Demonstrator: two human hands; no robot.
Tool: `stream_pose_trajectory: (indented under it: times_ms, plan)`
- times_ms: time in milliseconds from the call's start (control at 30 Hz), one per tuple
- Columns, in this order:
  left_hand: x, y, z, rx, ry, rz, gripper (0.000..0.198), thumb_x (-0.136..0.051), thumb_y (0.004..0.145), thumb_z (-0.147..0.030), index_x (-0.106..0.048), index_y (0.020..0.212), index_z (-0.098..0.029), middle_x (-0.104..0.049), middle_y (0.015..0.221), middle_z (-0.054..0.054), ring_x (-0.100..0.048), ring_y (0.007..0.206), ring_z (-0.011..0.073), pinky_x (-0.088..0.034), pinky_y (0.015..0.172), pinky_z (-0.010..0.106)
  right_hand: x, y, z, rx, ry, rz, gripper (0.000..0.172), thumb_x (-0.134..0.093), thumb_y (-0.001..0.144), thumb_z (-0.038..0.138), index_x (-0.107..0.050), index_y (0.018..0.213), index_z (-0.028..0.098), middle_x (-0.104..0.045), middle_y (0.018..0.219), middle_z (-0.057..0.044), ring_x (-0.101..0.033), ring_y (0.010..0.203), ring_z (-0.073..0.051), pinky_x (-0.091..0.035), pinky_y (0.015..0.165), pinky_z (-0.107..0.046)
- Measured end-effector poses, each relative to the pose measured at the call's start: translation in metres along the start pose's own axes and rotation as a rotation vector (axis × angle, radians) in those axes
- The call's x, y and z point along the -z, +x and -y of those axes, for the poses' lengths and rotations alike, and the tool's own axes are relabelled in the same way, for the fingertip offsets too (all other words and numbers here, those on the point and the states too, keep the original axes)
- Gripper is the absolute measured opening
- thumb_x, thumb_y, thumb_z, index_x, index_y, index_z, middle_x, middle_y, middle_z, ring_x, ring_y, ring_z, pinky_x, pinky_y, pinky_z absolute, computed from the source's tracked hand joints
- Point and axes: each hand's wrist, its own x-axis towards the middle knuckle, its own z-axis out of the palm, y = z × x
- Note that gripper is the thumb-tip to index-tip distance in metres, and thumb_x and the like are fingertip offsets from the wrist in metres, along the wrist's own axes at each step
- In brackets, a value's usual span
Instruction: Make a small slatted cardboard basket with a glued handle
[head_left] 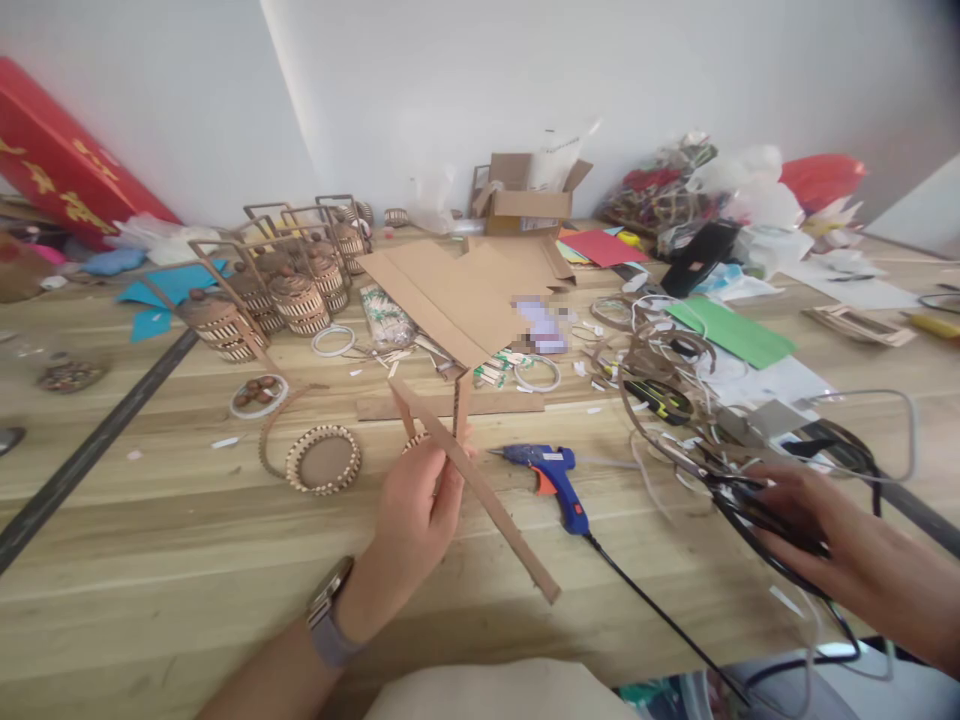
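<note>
Table (pixel 187 560): left of the glue gun (pixel 551 460), your left hand (pixel 420 505) pinches light-looking cardboard (pixel 489 499), best held midway; right hand (pixel 855 545) grips scissors (pixel 726 488).

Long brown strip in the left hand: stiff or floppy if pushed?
Likely fairly stiff: the brown strip juts past the left hand without obvious sag. Probably light, being thin and narrow. A push across its flat face may still bend it.

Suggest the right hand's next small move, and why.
Probably bring the scissors toward the cardboard strip: the right hand holds their handles, and the left hand grips the cardboard strip with its near end sticking out free.
</note>
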Motion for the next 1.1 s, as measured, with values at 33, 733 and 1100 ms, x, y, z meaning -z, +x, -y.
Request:
stream_pose_trajectory:
  times_ms: [33, 733, 1100]
  plan:
    - [0.001, 0.000, 0.000, 0.007, -0.026, 0.008, 0.023, -0.044, 0.098, -0.019, -0.067, 0.097, -0.019, -0.076, 0.108, 0.007, -0.071, 0.098, 0.0187, -0.054, 0.085, 0.028, 0.003, 0.006, 0.009, 0.036, 0.042, 0.057, 0.048, -0.059, 0.078, 0.048, -0.057, 0.121, 0.027, -0.076, 0.087, -0.009, -0.074, 0.077, -0.033, -0.061, 0.061, -0.039]
    - [0.005, -0.012, -0.001, 0.138, -0.324, 0.121, 0.025, -0.045, 0.099, -0.022, -0.069, 0.105, -0.021, -0.076, 0.105, 0.004, -0.071, 0.094, 0.0176, -0.054, 0.081, 0.027, 0.000, 0.084, 0.180, 0.594, 0.044, 0.544, 0.033, -0.068, 0.084, 0.039, -0.066, 0.113, 0.023, -0.072, 0.101, -0.007, -0.069, 0.092, -0.026, -0.050, 0.073, -0.032]
    - [0.007, -0.012, -0.005, 0.123, -0.268, 0.111, 0.027, -0.043, 0.100, -0.023, -0.070, 0.103, -0.021, -0.075, 0.106, 0.006, -0.070, 0.102, 0.0189, -0.054, 0.086, 0.028, -0.019, 0.111, 0.098, 0.283, -0.106, 0.425, 0.042, -0.058, 0.081, 0.050, -0.065, 0.112, 0.023, -0.074, 0.097, -0.009, -0.069, 0.079, -0.026, -0.051, 0.068, -0.035]
